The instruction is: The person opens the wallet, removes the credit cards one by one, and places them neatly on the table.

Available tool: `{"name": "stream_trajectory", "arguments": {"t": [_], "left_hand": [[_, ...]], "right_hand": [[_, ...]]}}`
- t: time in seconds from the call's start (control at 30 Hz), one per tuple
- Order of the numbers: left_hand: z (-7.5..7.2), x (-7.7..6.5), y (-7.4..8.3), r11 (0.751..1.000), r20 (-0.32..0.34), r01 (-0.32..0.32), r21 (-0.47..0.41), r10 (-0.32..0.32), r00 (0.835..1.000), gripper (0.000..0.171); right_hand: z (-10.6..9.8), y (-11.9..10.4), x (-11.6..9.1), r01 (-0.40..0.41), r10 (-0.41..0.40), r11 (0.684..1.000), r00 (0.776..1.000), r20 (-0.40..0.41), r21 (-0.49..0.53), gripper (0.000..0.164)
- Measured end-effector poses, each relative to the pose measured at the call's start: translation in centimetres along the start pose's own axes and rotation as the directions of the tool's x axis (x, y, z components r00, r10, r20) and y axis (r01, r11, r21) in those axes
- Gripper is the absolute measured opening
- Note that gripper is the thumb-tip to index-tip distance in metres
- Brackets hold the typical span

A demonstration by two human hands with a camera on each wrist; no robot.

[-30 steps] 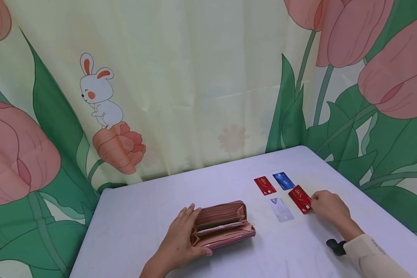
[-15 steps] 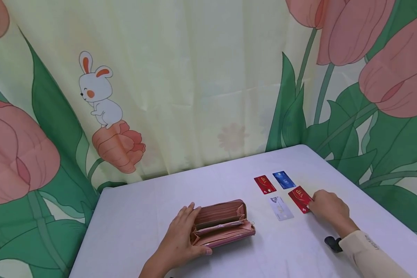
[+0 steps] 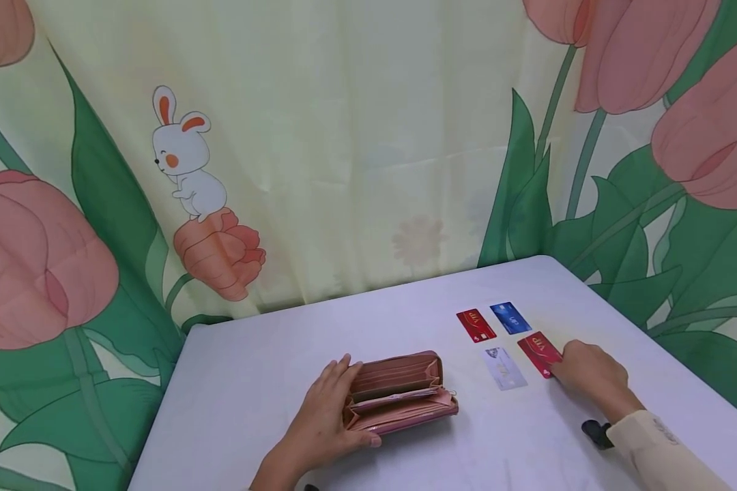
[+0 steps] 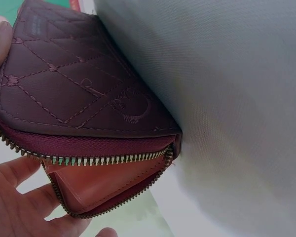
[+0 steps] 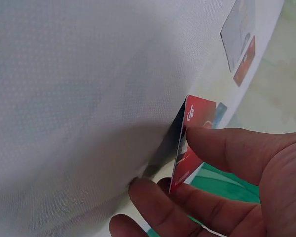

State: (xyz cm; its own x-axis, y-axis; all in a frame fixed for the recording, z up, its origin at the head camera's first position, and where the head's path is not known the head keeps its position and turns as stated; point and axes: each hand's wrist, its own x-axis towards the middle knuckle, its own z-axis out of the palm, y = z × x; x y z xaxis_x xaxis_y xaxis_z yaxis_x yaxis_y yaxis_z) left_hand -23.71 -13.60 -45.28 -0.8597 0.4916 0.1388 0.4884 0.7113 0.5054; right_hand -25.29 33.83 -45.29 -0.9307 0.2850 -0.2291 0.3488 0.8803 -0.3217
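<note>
My left hand [image 3: 325, 416] grips the left end of a zip wallet [image 3: 405, 424], thumb along its front and fingers behind. The wallet gapes toward me, showing card slots and pink-lined pockets with papers inside. In the left wrist view its quilted maroon cover [image 4: 79, 84] and brass zip teeth show. On the right, my right hand [image 3: 592, 375] pinches the near right edge of a red VIP card [image 3: 538, 352]. In the right wrist view, the thumb [image 5: 227, 148] lies on the face of that card [image 5: 201, 111], which is tilted with one edge off the cloth.
Beside the held card lie another red VIP card [image 3: 475, 326], a blue card [image 3: 510, 318] and a silver-white card [image 3: 504, 369], all flat on the white-covered table [image 3: 252, 382]. A curtain [image 3: 356, 136] printed with tulips and a rabbit hangs behind the table.
The right fingers have closed further over the red card's edge, and the card now tilts up a little. My left hand and the wallet stay put; the head view has shifted slightly.
</note>
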Motion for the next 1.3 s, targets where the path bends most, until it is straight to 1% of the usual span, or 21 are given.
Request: {"name": "stream_trajectory", "arguments": {"t": [0.1, 0.17, 0.2, 0.27, 0.37, 0.4, 0.5, 0.63, 0.87, 1.0, 1.17, 1.3], "left_hand": [[0.0, 0.1, 0.1, 1.0, 0.002, 0.001, 0.002, -0.001, 1.0, 0.116], [0.0, 0.2, 0.2, 1.0, 0.002, 0.006, 0.005, -0.006, 1.0, 0.117], [0.0, 0.2, 0.2, 1.0, 0.001, 0.008, 0.005, -0.008, 1.0, 0.117], [0.0, 0.2, 0.2, 1.0, -0.001, 0.009, 0.005, -0.009, 1.0, 0.117], [0.1, 0.1, 0.3, 1.0, 0.0, 0.01, 0.007, -0.01, 1.0, 0.116], [0.1, 0.1, 0.3, 1.0, 0.0, 0.01, 0.004, -0.01, 1.0, 0.116], [0.0, 0.0, 0.3, 1.0, 0.002, 0.013, 0.005, -0.013, 1.0, 0.116], [-0.1, 0.0, 0.3, 1.0, -0.001, 0.013, 0.008, -0.013, 1.0, 0.116], [-0.1, 0.0, 0.5, 1.0, -0.004, 0.0, 0.017, 0.0, 1.0, 0.117], [-0.1, 0.0, 0.5, 1.0, -0.01, 0.006, 0.02, -0.006, 1.0, 0.117], [0.0, 0.1, 0.6, 1.0, -0.007, 0.013, 0.024, -0.012, 1.0, 0.118], [0.0, 0.1, 0.6, 0.999, -0.003, 0.023, 0.029, -0.023, 1.0, 0.118]], "right_hand": [[-0.1, 0.1, 0.1, -0.004, 0.005, 1.0, 1.0, 0.013, -0.008, 0.049], [-0.1, 0.0, 0.2, -0.004, 0.005, 1.0, 1.0, 0.017, -0.017, 0.052], [-0.1, 0.0, 0.3, -0.005, 0.005, 1.0, 1.0, 0.014, -0.024, 0.056], [-0.1, -0.3, 0.4, -0.008, 0.008, 0.999, 1.0, -0.001, -0.038, 0.069], [0.0, -0.7, 0.4, -0.002, 0.0, 0.999, 0.999, -0.042, -0.055, 0.093], [0.0, -0.9, 0.3, 0.003, -0.006, 0.998, 0.998, -0.059, -0.056, 0.098], [0.1, -1.5, 0.1, 0.037, -0.043, 0.998, 0.993, -0.106, -0.059, 0.106], [0.2, -2.5, -0.2, 0.09, -0.098, 0.994, 0.982, -0.162, -0.059, 0.11], [0.4, -4.4, -1.1, 0.156, -0.163, 0.987, 0.954, -0.252, -0.046, 0.11], [0.4, -5.6, -1.6, 0.203, -0.206, 0.978, 0.939, -0.276, -0.041, 0.109], [0.4, -7.0, -2.1, 0.239, -0.239, 0.97, 0.927, -0.289, -0.035, 0.109], [0.4, -8.1, -2.5, 0.272, -0.274, 0.961, 0.911, -0.307, -0.051, 0.109]]}}
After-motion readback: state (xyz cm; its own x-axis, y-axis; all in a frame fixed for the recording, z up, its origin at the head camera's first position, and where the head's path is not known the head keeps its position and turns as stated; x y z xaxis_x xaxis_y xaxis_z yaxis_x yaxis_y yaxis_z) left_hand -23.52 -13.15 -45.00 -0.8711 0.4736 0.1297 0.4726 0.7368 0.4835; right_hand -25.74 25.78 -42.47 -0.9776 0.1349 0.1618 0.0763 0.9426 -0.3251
